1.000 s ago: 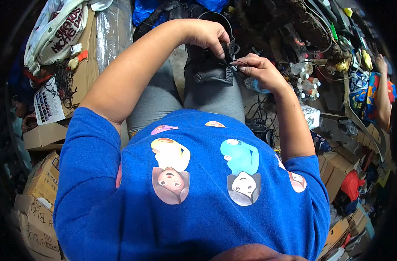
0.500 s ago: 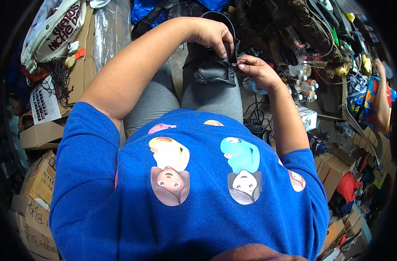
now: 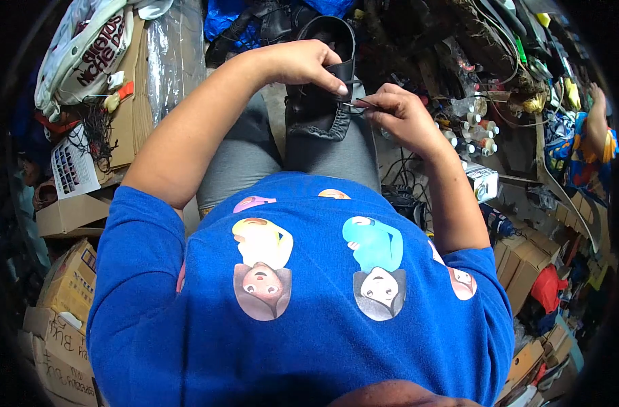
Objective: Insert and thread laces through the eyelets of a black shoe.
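Note:
A black leather shoe (image 3: 314, 124) rests on my thigh, its gathered, stitched toe towards me and its opening away from me. My left hand (image 3: 311, 64) is closed on the shoe's side, the thumb pressing the edge by the opening. Close to the shoe's right edge, my right hand (image 3: 403, 112) pinches a thin dark cord (image 3: 366, 103) between thumb and forefinger. A small shiny bit shows where the cord meets the shoe; I cannot tell what it is.
Several bottles (image 3: 482, 139) stand on the right beside a small white box (image 3: 482, 182). Cardboard (image 3: 134, 102) and clear plastic wrap (image 3: 176, 57) lie on the left. More dark footwear (image 3: 274, 27) sits beyond my knees. At far right another person's arm (image 3: 597, 122) shows.
The shoe has turned and tilted, so its opening and gathered toe now show more. My left hand has shifted slightly left and down with it; my right hand stays close by.

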A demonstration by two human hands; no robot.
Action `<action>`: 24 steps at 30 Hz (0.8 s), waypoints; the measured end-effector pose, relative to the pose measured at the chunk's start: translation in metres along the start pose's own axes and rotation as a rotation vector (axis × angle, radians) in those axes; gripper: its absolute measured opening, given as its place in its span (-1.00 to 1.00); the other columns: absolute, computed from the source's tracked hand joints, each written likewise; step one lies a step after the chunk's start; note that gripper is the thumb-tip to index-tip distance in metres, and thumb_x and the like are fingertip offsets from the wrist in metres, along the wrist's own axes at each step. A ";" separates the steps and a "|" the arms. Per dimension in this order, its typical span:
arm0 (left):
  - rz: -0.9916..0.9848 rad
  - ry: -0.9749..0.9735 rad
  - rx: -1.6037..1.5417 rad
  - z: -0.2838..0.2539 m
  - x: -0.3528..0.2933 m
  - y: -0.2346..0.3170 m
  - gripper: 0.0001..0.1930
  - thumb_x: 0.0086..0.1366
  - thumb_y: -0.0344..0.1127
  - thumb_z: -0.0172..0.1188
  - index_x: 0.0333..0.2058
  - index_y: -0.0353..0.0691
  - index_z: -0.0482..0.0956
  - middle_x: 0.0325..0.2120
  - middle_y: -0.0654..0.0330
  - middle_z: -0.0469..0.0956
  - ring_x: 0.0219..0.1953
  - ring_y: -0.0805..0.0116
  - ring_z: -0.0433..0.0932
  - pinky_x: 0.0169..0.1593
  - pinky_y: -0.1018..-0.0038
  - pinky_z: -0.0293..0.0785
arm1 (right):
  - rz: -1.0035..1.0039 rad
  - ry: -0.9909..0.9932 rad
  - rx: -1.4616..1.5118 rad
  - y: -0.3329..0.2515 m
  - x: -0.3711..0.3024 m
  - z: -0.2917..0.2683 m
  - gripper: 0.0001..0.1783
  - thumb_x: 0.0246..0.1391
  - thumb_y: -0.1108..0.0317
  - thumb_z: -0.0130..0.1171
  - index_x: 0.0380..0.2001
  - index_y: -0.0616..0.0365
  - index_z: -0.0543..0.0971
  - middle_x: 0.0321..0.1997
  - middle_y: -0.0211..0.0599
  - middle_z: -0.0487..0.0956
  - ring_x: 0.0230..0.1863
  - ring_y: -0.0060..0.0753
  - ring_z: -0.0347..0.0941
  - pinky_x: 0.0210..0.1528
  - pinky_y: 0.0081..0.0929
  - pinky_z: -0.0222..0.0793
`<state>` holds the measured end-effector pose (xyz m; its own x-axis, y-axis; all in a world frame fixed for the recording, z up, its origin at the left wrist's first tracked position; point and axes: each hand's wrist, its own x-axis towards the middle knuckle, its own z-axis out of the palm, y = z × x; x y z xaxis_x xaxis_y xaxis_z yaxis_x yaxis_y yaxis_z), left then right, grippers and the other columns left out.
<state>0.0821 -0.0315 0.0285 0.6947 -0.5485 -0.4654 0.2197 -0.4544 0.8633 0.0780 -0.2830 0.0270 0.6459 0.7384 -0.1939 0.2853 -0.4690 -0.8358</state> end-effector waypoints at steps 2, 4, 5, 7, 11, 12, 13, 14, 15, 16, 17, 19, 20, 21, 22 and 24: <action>0.011 -0.017 -0.062 -0.004 -0.004 -0.009 -0.71 0.05 -0.20 0.35 -0.35 -0.30 0.61 -0.47 0.35 0.57 -0.39 0.61 0.46 -0.21 0.61 0.37 | 0.006 0.030 0.015 -0.004 -0.002 -0.004 -0.73 -0.03 0.51 0.19 -0.20 0.08 0.64 -0.41 -0.40 0.44 -0.33 -0.53 0.40 -0.26 -0.58 0.32; 0.010 -0.007 -0.139 -0.007 -0.006 -0.016 -0.71 0.07 -0.22 0.33 -0.31 -0.32 0.60 -0.45 0.36 0.58 -0.37 0.62 0.47 -0.20 0.61 0.37 | -0.005 0.064 0.021 -0.006 -0.002 -0.005 -0.73 -0.01 0.53 0.16 -0.19 0.12 0.63 -0.41 -0.44 0.43 -0.31 -0.59 0.38 -0.23 -0.62 0.31; 0.012 -0.008 -0.138 -0.006 -0.007 -0.015 -0.71 0.07 -0.22 0.33 -0.31 -0.32 0.60 -0.45 0.36 0.58 -0.37 0.62 0.47 -0.20 0.61 0.37 | -0.004 0.066 0.020 -0.006 -0.001 -0.004 -0.73 -0.01 0.53 0.16 -0.19 0.12 0.63 -0.41 -0.44 0.43 -0.31 -0.59 0.38 -0.23 -0.62 0.31; 0.041 -0.031 -0.210 -0.005 -0.010 -0.012 -0.71 0.08 -0.23 0.33 -0.30 -0.31 0.60 -0.44 0.37 0.58 -0.36 0.63 0.47 -0.20 0.62 0.36 | -0.042 0.117 0.038 -0.007 0.000 0.000 -0.72 -0.07 0.48 0.21 -0.21 0.01 0.65 -0.43 -0.34 0.46 -0.36 -0.48 0.44 -0.29 -0.54 0.35; 0.052 -0.036 -0.212 -0.005 -0.013 -0.012 -0.72 0.08 -0.23 0.33 -0.30 -0.30 0.60 -0.44 0.36 0.58 -0.36 0.62 0.47 -0.19 0.62 0.37 | -0.001 0.081 -0.036 -0.014 0.004 0.004 -0.73 -0.03 0.53 0.16 -0.20 0.11 0.64 -0.41 -0.40 0.44 -0.36 -0.57 0.40 -0.28 -0.59 0.32; 0.054 -0.043 -0.210 -0.006 -0.012 -0.013 -0.72 0.08 -0.24 0.34 -0.30 -0.30 0.60 -0.44 0.36 0.58 -0.36 0.62 0.47 -0.18 0.62 0.37 | -0.004 0.092 -0.051 -0.013 0.005 0.005 -0.73 -0.03 0.53 0.15 -0.21 0.11 0.64 -0.42 -0.40 0.44 -0.37 -0.56 0.40 -0.29 -0.58 0.33; 0.056 -0.050 -0.208 -0.006 -0.011 -0.013 -0.72 0.08 -0.24 0.34 -0.30 -0.30 0.60 -0.44 0.36 0.58 -0.36 0.62 0.48 -0.18 0.62 0.38 | -0.006 0.104 -0.065 -0.013 0.005 0.005 -0.73 -0.04 0.54 0.14 -0.21 0.11 0.64 -0.42 -0.39 0.44 -0.38 -0.56 0.40 -0.31 -0.58 0.33; 0.058 -0.047 -0.209 -0.006 -0.012 -0.015 -0.72 0.08 -0.24 0.34 -0.30 -0.30 0.60 -0.44 0.36 0.58 -0.36 0.62 0.48 -0.18 0.62 0.38 | -0.008 0.102 -0.067 -0.016 0.005 0.005 -0.73 -0.04 0.54 0.14 -0.21 0.11 0.64 -0.42 -0.39 0.44 -0.38 -0.56 0.40 -0.31 -0.58 0.33; 0.037 -0.046 -0.192 -0.006 -0.012 -0.016 -0.73 0.08 -0.26 0.33 -0.29 -0.31 0.59 -0.43 0.36 0.58 -0.35 0.61 0.48 -0.17 0.61 0.39 | -0.015 0.097 -0.107 -0.019 0.006 0.004 -0.73 -0.04 0.54 0.14 -0.22 0.12 0.64 -0.43 -0.39 0.43 -0.38 -0.56 0.40 -0.32 -0.57 0.33; 0.015 -0.044 -0.175 -0.007 -0.013 -0.016 -0.73 0.08 -0.28 0.32 -0.28 -0.31 0.59 -0.42 0.35 0.58 -0.34 0.61 0.48 -0.15 0.61 0.39 | -0.022 0.092 -0.146 -0.023 0.006 0.003 -0.73 -0.04 0.55 0.13 -0.23 0.13 0.64 -0.43 -0.39 0.43 -0.38 -0.57 0.41 -0.33 -0.56 0.33; 0.016 -0.045 -0.176 -0.007 -0.012 -0.015 -0.73 0.08 -0.28 0.32 -0.28 -0.31 0.59 -0.42 0.35 0.58 -0.34 0.61 0.48 -0.15 0.61 0.39 | -0.020 0.091 -0.146 -0.024 0.006 0.002 -0.73 -0.04 0.55 0.13 -0.23 0.13 0.64 -0.43 -0.39 0.43 -0.38 -0.57 0.41 -0.33 -0.56 0.33; 0.016 -0.132 -0.151 -0.008 -0.012 -0.013 -0.73 0.07 -0.34 0.28 -0.25 -0.33 0.57 -0.39 0.34 0.59 -0.32 0.60 0.49 -0.13 0.59 0.40 | 0.006 0.076 -0.182 -0.028 0.006 -0.001 -0.74 -0.06 0.55 0.14 -0.24 0.16 0.64 -0.44 -0.35 0.42 -0.41 -0.52 0.41 -0.34 -0.53 0.34; 0.018 -0.132 -0.152 -0.009 -0.012 -0.013 -0.73 0.07 -0.34 0.28 -0.25 -0.33 0.57 -0.39 0.34 0.59 -0.32 0.60 0.49 -0.13 0.59 0.40 | 0.007 0.076 -0.184 -0.030 0.006 -0.002 -0.74 -0.06 0.55 0.14 -0.24 0.16 0.64 -0.44 -0.35 0.42 -0.41 -0.52 0.41 -0.34 -0.53 0.34; 0.058 -0.161 -0.116 -0.011 -0.011 -0.013 -0.72 0.05 -0.37 0.27 -0.23 -0.34 0.56 -0.38 0.33 0.59 -0.32 0.59 0.49 -0.13 0.59 0.40 | 0.021 0.065 -0.189 -0.033 0.006 -0.003 -0.74 -0.07 0.56 0.14 -0.25 0.18 0.64 -0.43 -0.34 0.43 -0.42 -0.51 0.41 -0.34 -0.52 0.35; 0.099 -0.189 -0.081 -0.012 -0.010 -0.014 -0.70 0.04 -0.39 0.26 -0.22 -0.35 0.55 -0.36 0.33 0.59 -0.32 0.59 0.49 -0.14 0.58 0.41 | 0.035 0.053 -0.194 -0.035 0.007 -0.004 -0.75 -0.08 0.56 0.15 -0.26 0.19 0.64 -0.43 -0.33 0.43 -0.44 -0.51 0.42 -0.35 -0.52 0.35; 0.125 -0.162 -0.025 -0.011 -0.008 -0.015 -0.70 0.02 -0.40 0.27 -0.23 -0.35 0.56 -0.38 0.33 0.59 -0.32 0.59 0.49 -0.14 0.57 0.41 | 0.014 0.038 -0.250 -0.036 0.010 -0.004 -0.72 -0.12 0.50 0.15 -0.25 0.17 0.63 -0.39 -0.22 0.48 -0.36 -0.31 0.46 -0.28 -0.42 0.38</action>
<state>0.0808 -0.0123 0.0212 0.5989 -0.7062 -0.3777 0.1568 -0.3590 0.9200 0.0774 -0.2609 0.0570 0.6759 0.7144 -0.1809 0.4397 -0.5879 -0.6790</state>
